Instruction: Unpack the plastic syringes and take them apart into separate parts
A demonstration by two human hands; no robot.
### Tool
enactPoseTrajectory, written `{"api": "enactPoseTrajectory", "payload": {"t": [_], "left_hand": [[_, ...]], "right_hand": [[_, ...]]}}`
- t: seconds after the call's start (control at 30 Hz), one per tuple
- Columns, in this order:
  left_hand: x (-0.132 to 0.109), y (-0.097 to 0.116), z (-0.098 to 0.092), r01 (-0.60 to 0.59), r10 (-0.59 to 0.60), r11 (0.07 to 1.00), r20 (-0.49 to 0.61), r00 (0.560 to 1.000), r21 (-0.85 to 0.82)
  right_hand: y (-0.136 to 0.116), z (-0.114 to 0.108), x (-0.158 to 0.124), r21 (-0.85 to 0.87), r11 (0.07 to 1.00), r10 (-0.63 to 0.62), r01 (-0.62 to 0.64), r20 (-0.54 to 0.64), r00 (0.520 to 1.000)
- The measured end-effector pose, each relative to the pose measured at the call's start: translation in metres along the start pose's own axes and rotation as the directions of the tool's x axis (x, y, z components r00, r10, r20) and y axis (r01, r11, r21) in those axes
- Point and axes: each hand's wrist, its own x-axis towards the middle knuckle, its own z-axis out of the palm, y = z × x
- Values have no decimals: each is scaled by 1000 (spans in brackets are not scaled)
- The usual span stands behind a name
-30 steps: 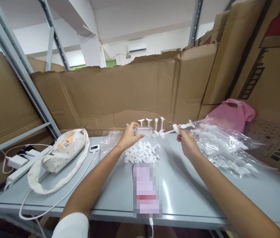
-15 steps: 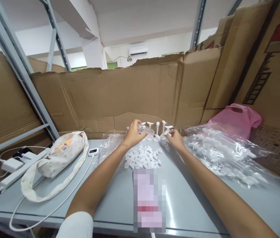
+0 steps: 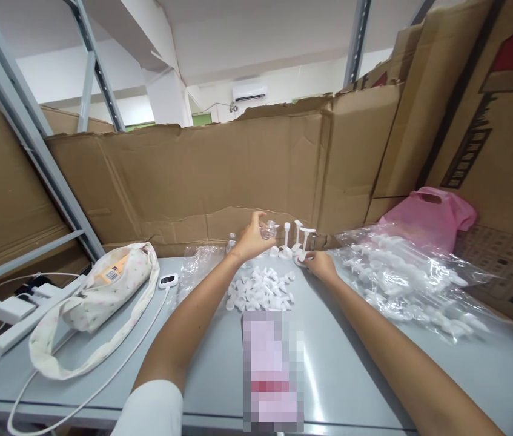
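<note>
At the far edge of a grey work table (image 3: 374,363), a worker's left hand (image 3: 251,241) grips a small clear bottle (image 3: 268,229), now lifted higher and closer to the cardboard wall (image 3: 220,175) than a second ago. The right hand (image 3: 320,264), which a second ago held a long-stemmed white pump (image 3: 304,245) in the air, has come down to the tabletop; its fingers pinch the pump's base, setting it upright at the right end of a row of standing pumps (image 3: 287,239). That suggests one more piece has joined the finished row, with the bottle next in line.

A heap of small white caps (image 3: 260,289) lies just near of the hands, and a clear bag of further pumps (image 3: 401,278) lies to the right. Printing on the cardboard box (image 3: 506,181) at far right is cut off; only "VOL" or similar can be guessed. An orange barcode label (image 3: 109,275) on the floral pouch (image 3: 106,290) is too small to read.
</note>
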Motion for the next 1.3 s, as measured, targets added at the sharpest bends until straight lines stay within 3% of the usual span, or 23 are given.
{"api": "enactPoseTrajectory", "payload": {"t": [0.07,0.13,0.23,0.33,0.4,0.53,0.63,0.83,1.07,1.17,1.3], "left_hand": [[1,5,-1,8,-12,997,57,998,83],[3,10,-3,-103,65,965,161,985,240],[6,16,0,-382,219,782,357,908,491],[9,21,12,-510,240,617,473,848,600],[9,22,21,-478,211,641,461,862,600],[9,19,37,-254,86,844,347,934,473],[10,10,44,-152,27,896,292,956,416],[13,-1,44,-114,22,840,176,984,531],[11,-9,35,-162,40,734,196,980,660],[9,-16,32,-164,39,704,193,981,691],[7,-21,28,-165,40,676,188,981,718]], "right_hand": [[0,-3,1,-15,1000,1,0,44,999],[-2,-6,2,-29,1000,4,-1,92,996],[-4,-9,1,-41,999,2,4,151,989],[-7,-10,0,-48,999,-12,21,174,985],[-9,-10,0,-52,998,-25,34,175,984],[-12,-10,-1,-61,997,-37,47,163,986],[-13,-10,-2,-64,996,-45,55,149,988],[-14,-9,-6,-71,995,-56,64,107,993],[-15,-13,-14,-109,993,-38,40,24,999],[-17,-29,-18,-134,990,-41,42,8,999],[-14,-74,-24,-176,984,-25,13,-66,997]]}}
